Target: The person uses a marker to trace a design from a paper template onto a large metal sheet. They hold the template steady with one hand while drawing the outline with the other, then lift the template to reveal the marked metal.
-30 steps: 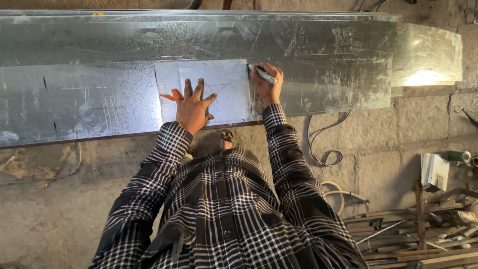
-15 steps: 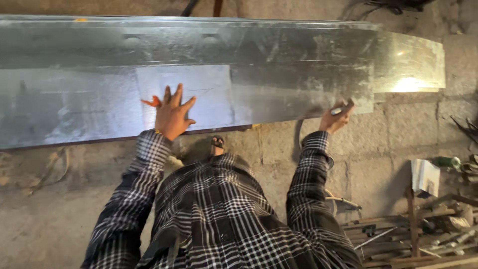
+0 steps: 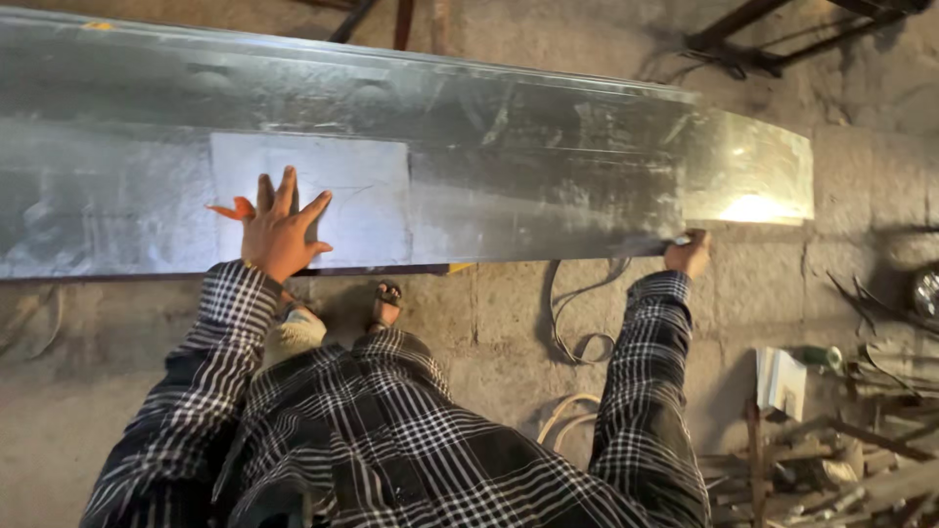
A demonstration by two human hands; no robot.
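Observation:
A long shiny metal sheet (image 3: 548, 147) lies across the view above a concrete floor. On it rests a paler rectangular sheet piece (image 3: 362, 196) with faint lines drawn on it. My left hand (image 3: 279, 230) presses flat on that piece with the fingers spread; the thumb tip looks orange. Far to the right, my right hand (image 3: 688, 254) is curled around the near edge of the long sheet, close to its bright right end. Both arms wear a black-and-white checked shirt.
My sandalled feet (image 3: 386, 298) stand just under the sheet's near edge. A loose cable (image 3: 577, 332) loops on the floor. Scrap rods and tools (image 3: 831, 469) pile at the lower right beside a white folded item (image 3: 780, 383). Dark metal legs (image 3: 773, 39) stand beyond the sheet.
My right hand left the pale piece, where it held a marker, and moved far right to the long sheet's near edge. My left hand stayed flat on the piece.

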